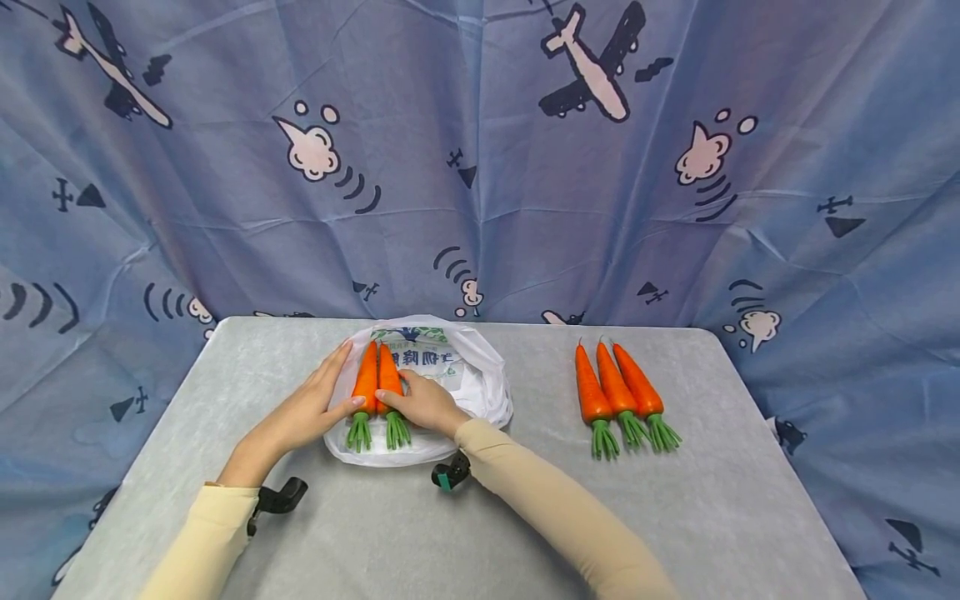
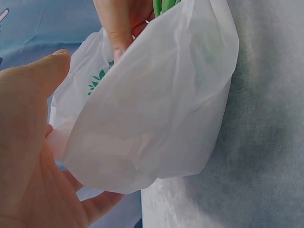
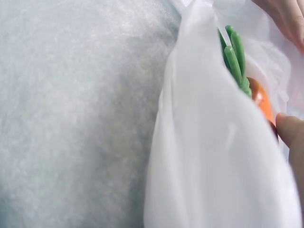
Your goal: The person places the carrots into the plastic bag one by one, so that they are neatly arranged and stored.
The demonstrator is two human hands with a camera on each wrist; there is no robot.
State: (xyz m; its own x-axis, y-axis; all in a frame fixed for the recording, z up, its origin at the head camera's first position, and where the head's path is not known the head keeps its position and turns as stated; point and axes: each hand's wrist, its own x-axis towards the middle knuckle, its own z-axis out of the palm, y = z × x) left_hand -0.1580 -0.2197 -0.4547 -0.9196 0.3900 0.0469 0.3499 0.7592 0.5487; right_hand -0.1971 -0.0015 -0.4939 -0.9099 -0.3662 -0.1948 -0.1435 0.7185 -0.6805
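1. In the bag, one carrot is pinched by the right hand, beside a second carrot.
2. The bag's side is touched by the left hand, thumb spread from fingers.
3. Three carrots are laid on the table.

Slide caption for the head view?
Right hand holding one of two orange, green-topped carrots in an open white plastic bag.

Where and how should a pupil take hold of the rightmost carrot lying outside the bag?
I'd grip the rightmost carrot by its thick end, just beside the green stalks, coming from the right: its body tapers to a thin tip, and the middle carrot lies close on its left.
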